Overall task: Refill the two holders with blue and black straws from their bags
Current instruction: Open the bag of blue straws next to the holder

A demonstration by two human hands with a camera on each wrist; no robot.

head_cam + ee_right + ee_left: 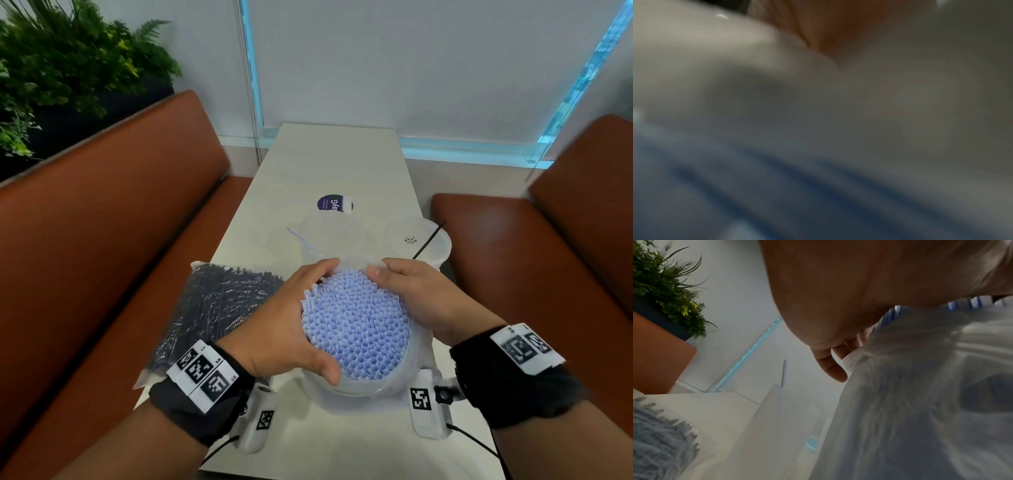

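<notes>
Barely begun: left hand (pixel 287 325) and right hand (pixel 424 301) both clasp the upright blue-straw bundle (pixel 356 329); both holders (pixel 416 240) look nearly empty, black-straw bag (pixel 212 308) apparently untouched.

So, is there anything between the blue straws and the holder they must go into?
Yes. The pushed-down clear bag still wraps the blue straws, gripped by left hand and right hand. Beyond it, the path to the left holder looks open.

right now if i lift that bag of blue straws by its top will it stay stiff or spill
The bag of blue straws looks open-topped, so tilting may spill straws. The thin film would likely sag and slip. Both hands cupping it suggests bulk needing support.
</notes>
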